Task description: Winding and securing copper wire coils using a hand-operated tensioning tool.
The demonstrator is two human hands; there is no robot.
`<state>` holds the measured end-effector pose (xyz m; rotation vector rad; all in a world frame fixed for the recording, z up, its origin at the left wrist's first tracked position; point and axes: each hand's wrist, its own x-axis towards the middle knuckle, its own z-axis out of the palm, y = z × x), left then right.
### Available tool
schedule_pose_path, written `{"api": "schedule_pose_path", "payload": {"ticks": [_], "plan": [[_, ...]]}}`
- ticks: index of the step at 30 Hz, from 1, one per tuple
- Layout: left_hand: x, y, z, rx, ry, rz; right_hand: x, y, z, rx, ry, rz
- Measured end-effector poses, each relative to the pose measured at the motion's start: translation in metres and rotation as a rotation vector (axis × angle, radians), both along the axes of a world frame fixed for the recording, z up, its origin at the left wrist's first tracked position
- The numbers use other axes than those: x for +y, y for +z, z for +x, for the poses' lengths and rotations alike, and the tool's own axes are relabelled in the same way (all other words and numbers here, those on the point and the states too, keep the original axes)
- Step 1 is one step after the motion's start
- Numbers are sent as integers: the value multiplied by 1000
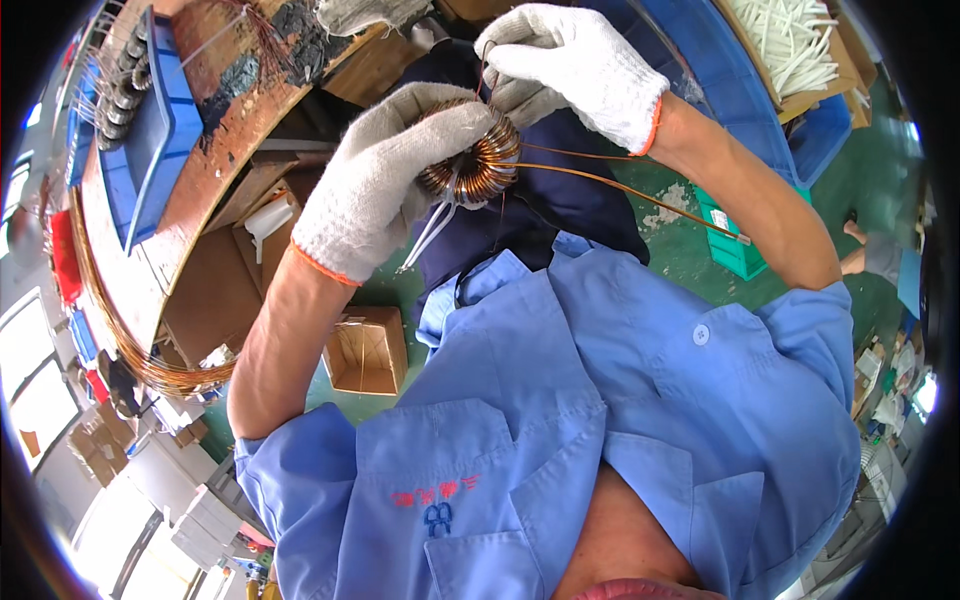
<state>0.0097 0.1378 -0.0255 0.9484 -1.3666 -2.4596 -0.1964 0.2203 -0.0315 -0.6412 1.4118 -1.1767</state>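
My left hand (pixel 385 175), in a white knit glove with an orange cuff, grips a ring-shaped coil wound with copper wire (pixel 478 165) above my lap. My right hand (pixel 575 65), gloved the same way, pinches a strand of the copper wire at the top of the coil. Two loose copper wire ends (pixel 640 190) run from the coil to the right, past my right forearm. A pale sleeved lead (pixel 428 235) hangs down from the coil under my left palm. Part of the coil is hidden by my left fingers.
A worn wooden workbench (pixel 215 130) stands at the left with a blue tray (pixel 150 150) holding several dark rings. A hank of copper wire (pixel 120 330) hangs off its edge. A cardboard box (pixel 365 350) and a green crate (pixel 735 245) sit on the green floor. White tubes (pixel 790 40) fill a box at top right.
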Motion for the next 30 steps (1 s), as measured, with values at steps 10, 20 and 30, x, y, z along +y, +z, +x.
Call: {"api": "schedule_pose_path", "payload": {"ticks": [10,20,30], "plan": [[-3,1,-2,-1,-47,-34,0,-38,-3,-132,282,12],[18,-5,-17,-51,187,-256,18,36,-54,1548,548,-697],[45,-24,-24,126,428,-334,56,-23,32,1480,-75,-795]]}}
